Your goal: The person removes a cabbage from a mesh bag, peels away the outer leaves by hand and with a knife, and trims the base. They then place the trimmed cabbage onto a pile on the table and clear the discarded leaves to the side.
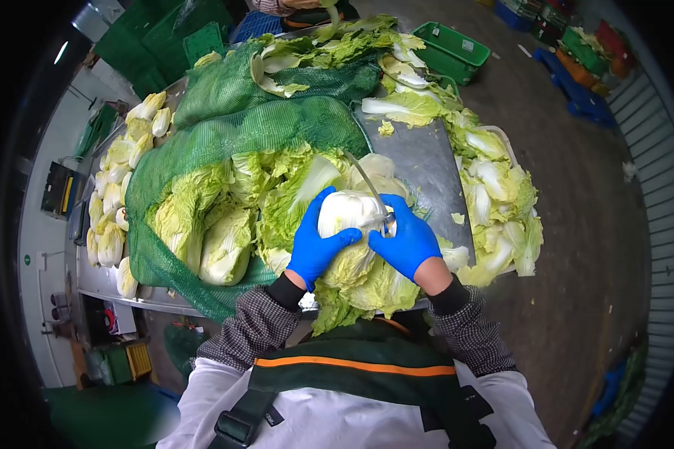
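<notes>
A napa cabbage (348,215) is held in front of me, its pale base end up and its leaves hanging towards my apron. My left hand (316,243), in a blue glove, is wrapped round its left side with the thumb across the front. At its right side, my right hand (410,241), also gloved, grips a knife (364,176) whose thin blade points up and away to the left. The right thumb presses against the cabbage. Just behind lie loose leaves (314,179) and more cabbages (228,247) in an opened green mesh sack (180,150).
A metal table (436,165) bears the sacks. Trimmed leaves (498,194) are heaped along its right side. Peeled cabbages (116,179) stand in rows at the left. A green crate (457,52) is beyond the far right corner. Across the table, another person's arm (277,6) shows.
</notes>
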Demonstrator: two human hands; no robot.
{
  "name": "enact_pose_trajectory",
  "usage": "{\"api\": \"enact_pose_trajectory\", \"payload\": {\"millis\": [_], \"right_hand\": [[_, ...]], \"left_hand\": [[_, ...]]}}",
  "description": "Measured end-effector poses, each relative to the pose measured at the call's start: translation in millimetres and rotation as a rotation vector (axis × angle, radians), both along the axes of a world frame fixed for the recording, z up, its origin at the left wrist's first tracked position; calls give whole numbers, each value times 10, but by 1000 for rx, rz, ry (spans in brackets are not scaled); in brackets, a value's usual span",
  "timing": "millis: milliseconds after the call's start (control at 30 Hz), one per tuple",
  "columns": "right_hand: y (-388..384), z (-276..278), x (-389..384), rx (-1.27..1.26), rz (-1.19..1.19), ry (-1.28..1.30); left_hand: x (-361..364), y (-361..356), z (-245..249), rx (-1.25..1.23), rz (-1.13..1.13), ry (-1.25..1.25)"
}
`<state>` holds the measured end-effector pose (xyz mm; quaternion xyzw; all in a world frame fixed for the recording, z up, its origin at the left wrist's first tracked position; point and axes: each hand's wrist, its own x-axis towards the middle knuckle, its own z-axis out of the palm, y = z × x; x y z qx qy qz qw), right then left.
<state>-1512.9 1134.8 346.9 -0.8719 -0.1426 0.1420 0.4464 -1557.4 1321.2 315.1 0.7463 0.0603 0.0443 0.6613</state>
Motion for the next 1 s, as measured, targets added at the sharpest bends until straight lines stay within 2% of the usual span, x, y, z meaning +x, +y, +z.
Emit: {"api": "enact_pose_trajectory", "payload": {"millis": [200, 300, 400, 500, 600, 633, 733, 767, 833, 867, 900, 933, 1000], "right_hand": [[100, -341, -57, 278, -210, -75], [66, -360, -49, 205, -229, -49], [65, -478, -39, 182, -272, -26], [13, -415, -21, 66, -284, -109], [-223, -329, 213, 29, -272, -122], [-259, -331, 260, 74, -229, -126], [-365, -724, 532, -37, -301, -96], [-357, -665, 531, 75, -317, 54], [-353, -560, 404, 241, -244, 50], [-299, -340, 263, 323, -206, 56], [-246, -159, 147, 345, -117, -37], [-162, -96, 46, 320, -61, -49], [-33, -106, -91, 134, -2, -240]], "left_hand": [[-4, -80, -52, 212, 69, -108], [3, -104, -44, 301, 71, -166], [-1, -106, -11, 335, 55, -122], [2, -68, 7, 263, 22, -93], [-60, -14, 108, 198, -142, 33], [-93, -12, 124, 105, -190, 77], [-93, 35, -17, -275, -276, 80], [-99, 62, -47, -369, -293, 89], [-64, 133, -165, -467, -189, 123], [-77, 156, -198, -517, -133, 146], [-68, 102, -92, -484, -93, 94], [-50, 54, -87, -463, -45, 74], [-6, -17, -76, -419, 38, 31]]}}
